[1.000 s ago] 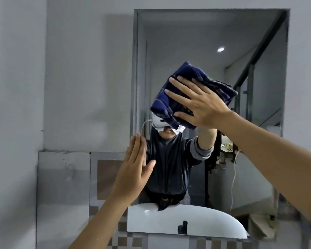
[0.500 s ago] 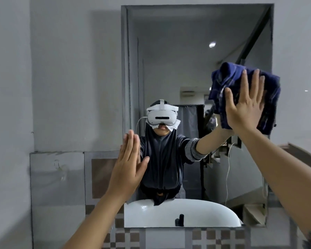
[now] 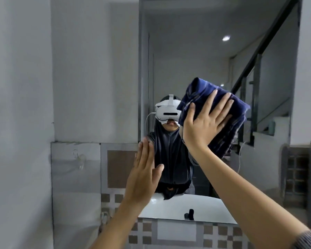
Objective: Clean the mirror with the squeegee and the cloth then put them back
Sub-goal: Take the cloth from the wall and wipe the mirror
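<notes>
Now my left hand (image 3: 142, 178) lies flat and empty, fingers straight, against the mirror (image 3: 196, 56) at its lower left edge, while my right hand (image 3: 203, 123), palm spread wide, presses the folded dark blue cloth (image 3: 228, 126) onto the glass near its middle.

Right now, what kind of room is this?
Probably a bathroom: a wall mirror hangs above checkered tiles, and it reflects what looks like a white basin. The right hand wipes with a blue cloth.
</notes>
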